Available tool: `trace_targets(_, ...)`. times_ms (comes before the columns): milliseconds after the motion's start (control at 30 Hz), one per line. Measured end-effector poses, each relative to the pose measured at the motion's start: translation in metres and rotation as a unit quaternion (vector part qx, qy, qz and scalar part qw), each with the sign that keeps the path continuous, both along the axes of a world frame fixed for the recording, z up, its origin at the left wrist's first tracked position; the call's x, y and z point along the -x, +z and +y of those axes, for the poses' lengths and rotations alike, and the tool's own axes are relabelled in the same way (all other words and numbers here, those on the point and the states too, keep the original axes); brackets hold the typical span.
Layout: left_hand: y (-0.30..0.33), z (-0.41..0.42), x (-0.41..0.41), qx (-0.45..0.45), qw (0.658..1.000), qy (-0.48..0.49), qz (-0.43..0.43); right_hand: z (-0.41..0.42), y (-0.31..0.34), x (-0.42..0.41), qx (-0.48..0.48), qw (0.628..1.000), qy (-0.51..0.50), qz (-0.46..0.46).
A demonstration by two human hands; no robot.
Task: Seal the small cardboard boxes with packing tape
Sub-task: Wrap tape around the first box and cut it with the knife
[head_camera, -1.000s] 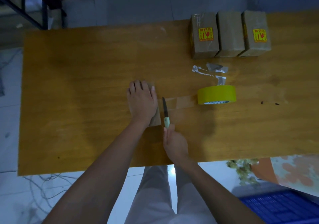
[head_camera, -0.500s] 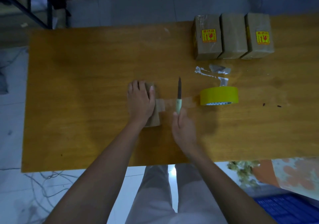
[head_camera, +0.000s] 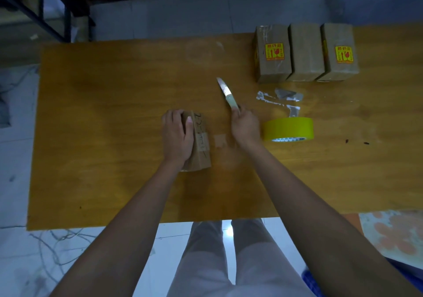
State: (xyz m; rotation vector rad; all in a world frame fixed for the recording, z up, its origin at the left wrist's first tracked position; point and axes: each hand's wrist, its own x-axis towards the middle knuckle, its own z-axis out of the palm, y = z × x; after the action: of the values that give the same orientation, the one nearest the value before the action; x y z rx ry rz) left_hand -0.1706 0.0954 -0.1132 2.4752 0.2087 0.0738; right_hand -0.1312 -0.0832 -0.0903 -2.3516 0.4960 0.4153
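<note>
A small cardboard box (head_camera: pixel 201 145) lies at the middle of the wooden table (head_camera: pixel 109 113). My left hand (head_camera: pixel 177 134) rests on top of it, fingers wrapped over its far end, thumb on its upper face. A clear tape strip crosses the box, and its loose end (head_camera: pixel 220 140) lies on the table to the right. My right hand (head_camera: pixel 245 126) grips a pale-handled knife (head_camera: pixel 225 93), blade pointing away and to the left. The yellow tape roll (head_camera: pixel 288 128) stands just right of that hand.
Three taped boxes (head_camera: pixel 305 53), two with yellow-red stickers, stand in a row at the table's far right. Crumpled tape scraps (head_camera: pixel 278 97) lie between them and the roll. A blue crate (head_camera: pixel 307 278) sits on the floor at the lower right.
My right hand carried the knife from beside the box forward and to the right, toward the roll. The tape between box and roll is severed. My left hand stayed on the box.
</note>
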Motion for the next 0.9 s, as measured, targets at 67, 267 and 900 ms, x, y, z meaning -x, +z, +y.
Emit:
trace_targets(67, -0.001, 0.000, 0.000, -0.003, 1.000, -0.001, -0.005, 0.003, 0.004, 0.006, 0.032, 0.999, -0.004, 0.018)
trace_targets(267, -0.003, 0.001, 0.000, 0.002, 1.000, -0.002, -0.014, 0.018, 0.009, 0.046, -0.085, 0.993, -0.027, -0.076)
trace_targets(900, -0.005, 0.007, 0.001, 0.037, 0.999, -0.004, -0.020, 0.073, -0.036, 0.089, -0.354, 0.919, -0.173, -0.024)
